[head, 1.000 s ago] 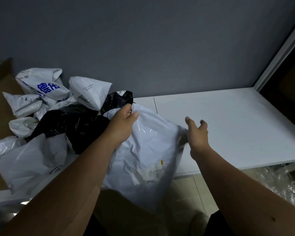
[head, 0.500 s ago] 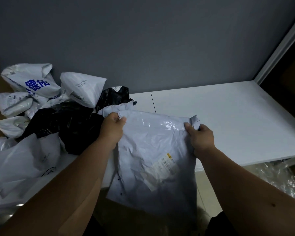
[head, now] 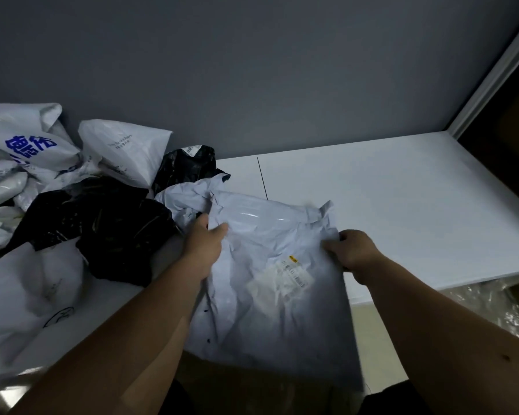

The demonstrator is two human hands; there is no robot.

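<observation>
Left hand [head: 206, 244] grips the upper left edge of the grey mailer bag [head: 270, 319], fingers curled round the film. The right hand [head: 355, 253] pinches the right edge. The bag lies partly on the white tabletop [head: 402, 205] and hangs over its front edge, label [head: 294, 274] up, just beside the heap of parcels [head: 102, 223]. The step looks like pulling one parcel clear for sorting. Next it likely needs carrying right and laying flat, with both grips kept so the slack film does not slip.
</observation>
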